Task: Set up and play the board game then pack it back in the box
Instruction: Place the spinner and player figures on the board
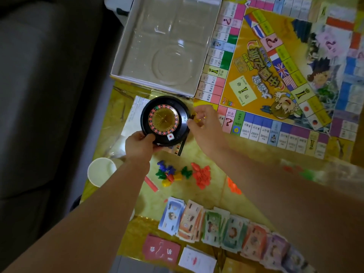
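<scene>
The roulette wheel (164, 120) sits on the table (206, 196) just past the near edge of the open box (126, 46), partly over a sheet of paper (136, 111). The left hand (138, 144) grips the wheel's black rim at about 7 o'clock, with the thumb curled over the edge. The right hand (204, 125) is at the rim's 3 o'clock with its fingers curled. A speck of yellow shows at the fingertips, but whether they pinch anything cannot be told. The game board (275, 66) lies at 2 o'clock from the wheel. Coloured pawns (169, 173) and red houses (201, 174) are heaped at 6 o'clock, between the forearms, with the play money (226, 227) fanned out nearer. A paper cup (101, 171) stands at 8 o'clock.
</scene>
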A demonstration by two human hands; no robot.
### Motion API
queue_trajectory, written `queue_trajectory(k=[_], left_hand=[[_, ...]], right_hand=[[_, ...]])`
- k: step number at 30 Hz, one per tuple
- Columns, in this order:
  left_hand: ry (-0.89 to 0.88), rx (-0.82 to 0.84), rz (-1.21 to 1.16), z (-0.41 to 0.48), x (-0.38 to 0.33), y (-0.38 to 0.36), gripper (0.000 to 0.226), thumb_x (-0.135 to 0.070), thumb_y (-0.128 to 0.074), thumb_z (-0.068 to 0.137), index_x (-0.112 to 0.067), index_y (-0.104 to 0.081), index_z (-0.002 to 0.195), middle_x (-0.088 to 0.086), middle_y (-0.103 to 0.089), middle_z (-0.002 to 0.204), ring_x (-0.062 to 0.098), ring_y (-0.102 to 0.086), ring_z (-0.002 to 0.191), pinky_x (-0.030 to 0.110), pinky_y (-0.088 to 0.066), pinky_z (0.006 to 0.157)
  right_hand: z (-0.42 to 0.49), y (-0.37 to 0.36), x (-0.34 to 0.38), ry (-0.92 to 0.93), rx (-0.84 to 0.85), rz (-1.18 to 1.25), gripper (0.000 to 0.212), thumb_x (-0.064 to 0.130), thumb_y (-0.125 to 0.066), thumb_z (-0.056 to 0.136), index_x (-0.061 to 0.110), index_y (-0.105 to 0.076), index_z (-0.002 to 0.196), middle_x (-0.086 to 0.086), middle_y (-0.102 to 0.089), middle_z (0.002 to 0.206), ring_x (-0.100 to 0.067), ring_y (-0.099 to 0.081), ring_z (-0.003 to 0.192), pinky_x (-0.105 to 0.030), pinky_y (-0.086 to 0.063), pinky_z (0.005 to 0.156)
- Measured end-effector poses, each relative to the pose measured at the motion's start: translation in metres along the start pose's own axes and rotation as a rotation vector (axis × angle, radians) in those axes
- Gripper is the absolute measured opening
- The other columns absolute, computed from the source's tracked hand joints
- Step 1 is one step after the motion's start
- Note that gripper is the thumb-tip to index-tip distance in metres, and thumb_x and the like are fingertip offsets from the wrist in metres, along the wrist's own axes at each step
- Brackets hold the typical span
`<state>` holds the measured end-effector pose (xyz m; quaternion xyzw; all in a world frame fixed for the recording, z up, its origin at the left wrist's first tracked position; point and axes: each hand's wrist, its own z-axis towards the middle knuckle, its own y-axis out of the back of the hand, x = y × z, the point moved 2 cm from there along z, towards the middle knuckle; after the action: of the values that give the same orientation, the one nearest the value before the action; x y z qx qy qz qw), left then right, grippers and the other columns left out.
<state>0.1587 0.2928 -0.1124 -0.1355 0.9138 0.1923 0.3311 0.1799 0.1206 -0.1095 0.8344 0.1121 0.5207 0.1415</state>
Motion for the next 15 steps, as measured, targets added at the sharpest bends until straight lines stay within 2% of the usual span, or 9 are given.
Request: queue_trajectory(k=[2, 5, 8, 10, 13, 15], left_hand=[[-0.006, 0.041, 0.033, -0.008, 0.001, -0.004, 0.020, 0.009, -0.051, 0.087, -0.002, -0.052, 0.071, 0.015, -0.060, 0.075, 0.028, -0.063, 0.065, 0.021, -0.054, 0.047], [-0.013, 0.106, 0.057, -0.018, 0.006, -0.010, 0.019, 0.008, -0.053, 0.087, -0.004, -0.050, 0.073, 0.018, -0.062, 0.081, 0.030, -0.064, 0.068, 0.025, -0.056, 0.049], [-0.015, 0.165, 0.052, -0.028, 0.013, -0.017, 0.015, 0.008, -0.054, 0.086, -0.003, -0.052, 0.077, 0.022, -0.064, 0.086, 0.034, -0.066, 0.075, 0.032, -0.060, 0.057], [0.000, 0.184, 0.023, -0.033, 0.016, -0.022, 0.016, 0.009, -0.054, 0.086, -0.003, -0.051, 0.077, 0.022, -0.064, 0.086, 0.036, -0.067, 0.078, 0.034, -0.061, 0.061], [0.031, 0.219, -0.016, -0.042, 0.020, -0.030, 0.017, 0.011, -0.052, 0.086, -0.003, -0.051, 0.076, 0.022, -0.063, 0.084, 0.036, -0.067, 0.074, 0.034, -0.060, 0.059], [0.042, 0.256, -0.027, -0.049, 0.022, -0.037, 0.018, 0.012, -0.051, 0.086, -0.003, -0.051, 0.076, 0.022, -0.063, 0.083, 0.036, -0.066, 0.073, 0.035, -0.061, 0.060]], right_hand=[[-0.007, 0.007, 0.004, 0.102, -0.048, -0.067, 0.028, 0.016, -0.067, 0.086, 0.016, -0.054, 0.111, 0.002, -0.045, 0.103, -0.002, -0.044, 0.073, -0.023, -0.040, 0.070], [-0.020, 0.012, 0.007, 0.190, 0.021, -0.141, 0.027, 0.022, -0.071, 0.084, 0.020, -0.059, 0.108, 0.007, -0.043, 0.097, 0.001, -0.042, 0.072, -0.022, -0.041, 0.070], [-0.033, 0.019, 0.003, 0.206, 0.011, -0.208, 0.014, 0.024, -0.070, 0.084, 0.022, -0.059, 0.092, 0.008, -0.046, 0.076, -0.005, -0.044, 0.064, -0.034, -0.047, 0.062], [-0.043, 0.025, -0.001, 0.180, 0.012, -0.255, 0.019, 0.031, -0.071, 0.083, 0.021, -0.055, 0.084, 0.006, -0.048, 0.062, -0.006, -0.043, 0.054, -0.026, -0.041, 0.054], [-0.056, 0.033, -0.006, 0.134, 0.017, -0.438, 0.033, 0.044, -0.075, 0.078, 0.019, -0.054, 0.088, 0.008, -0.054, 0.069, -0.005, -0.046, 0.060, -0.017, -0.026, 0.049], [-0.058, 0.036, -0.010, 0.111, 0.011, -0.535, 0.030, 0.036, -0.074, 0.080, 0.018, -0.055, 0.095, 0.006, -0.057, 0.079, -0.009, -0.050, 0.069, -0.016, -0.025, 0.049]])
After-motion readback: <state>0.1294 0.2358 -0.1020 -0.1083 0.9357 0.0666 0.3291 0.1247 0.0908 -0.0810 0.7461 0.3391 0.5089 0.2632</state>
